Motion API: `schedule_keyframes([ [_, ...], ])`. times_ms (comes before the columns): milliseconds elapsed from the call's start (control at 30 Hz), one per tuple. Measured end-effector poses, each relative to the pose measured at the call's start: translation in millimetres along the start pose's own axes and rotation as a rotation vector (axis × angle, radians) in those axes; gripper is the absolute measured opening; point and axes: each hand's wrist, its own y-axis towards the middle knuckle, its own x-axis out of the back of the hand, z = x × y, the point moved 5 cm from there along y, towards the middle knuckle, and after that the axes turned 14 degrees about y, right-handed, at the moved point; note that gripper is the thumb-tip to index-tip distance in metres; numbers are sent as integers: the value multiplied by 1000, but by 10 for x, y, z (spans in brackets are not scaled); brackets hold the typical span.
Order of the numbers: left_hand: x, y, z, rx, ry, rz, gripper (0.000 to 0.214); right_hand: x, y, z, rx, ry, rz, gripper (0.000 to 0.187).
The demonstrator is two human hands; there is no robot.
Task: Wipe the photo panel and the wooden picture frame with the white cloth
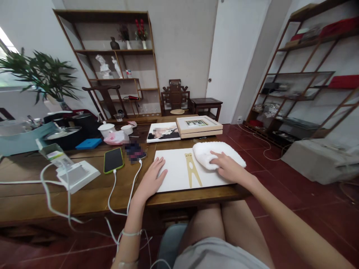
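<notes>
A white rectangular board (172, 172) lies flat near the table's front edge. My left hand (155, 176) rests on its left side, palm down with fingers apart. On the board's right part is a folded, fluffy white towel (230, 151), partly past its far edge. My right hand (228, 168) is at the towel's near side, its index finger stretched over the pile and the other fingers curled into the fabric. Left of the towel, a tan, flat bear-shaped piece with two long legs (190, 173) shows on the board; I cannot tell whether it is loose or printed.
Behind the board are a picture panel (162, 136) and stacked wooden frames (200, 132). A green-cased phone (113, 160), a blurred phone (134, 151), white cables and an open white box (80, 173) lie to the left. A blue box (89, 143) and pots stand farther back.
</notes>
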Motion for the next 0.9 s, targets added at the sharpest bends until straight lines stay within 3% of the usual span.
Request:
schedule_keyframes([
  [100, 6, -1, 2, -3, -4, -6, 49, -6, 208, -132, -11, -6, -50, 56],
  [200, 5, 1, 2, -5, -6, -7, 49, -22, 220, -141, -21, -11, -62, 57],
  [533, 1, -4, -2, 20, -12, 8, 50, -132, -725, 433, -14, 35, 82, 62],
  [633, 6, -11, -11, 27, -5, 16, 52, -125, -807, 443, -6, 70, 72, 60],
  [733, 10, -18, -13, 24, -3, 13, 51, -93, -625, 303, -12, 56, 65, 58],
  [900, 14, -20, -10, 2, -11, -2, 49, -14, 59, 13, -21, 6, 14, 58],
])
